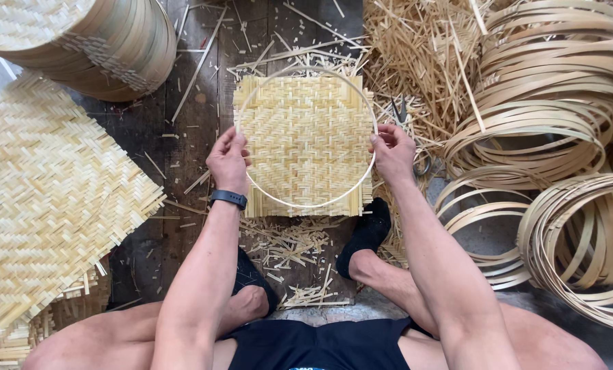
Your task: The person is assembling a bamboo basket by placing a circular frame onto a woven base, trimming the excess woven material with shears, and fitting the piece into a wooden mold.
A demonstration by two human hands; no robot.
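Observation:
A square woven bamboo mat (306, 140) lies on the dark wooden floor in front of me. A thin pale bamboo hoop (305, 204) rests on top of it, nearly as wide as the mat. My left hand (228, 161), with a dark band on its wrist, grips the hoop's left side. My right hand (393, 152) pinches the hoop's right side. Both feet in black socks sit just below the mat.
A stack of large woven mats (46, 199) lies at left. Finished round trays (101, 41) are piled at top left. Many coiled bamboo hoops (560, 123) fill the right side. Scissors (404, 113) lie among loose bamboo offcuts (416, 48).

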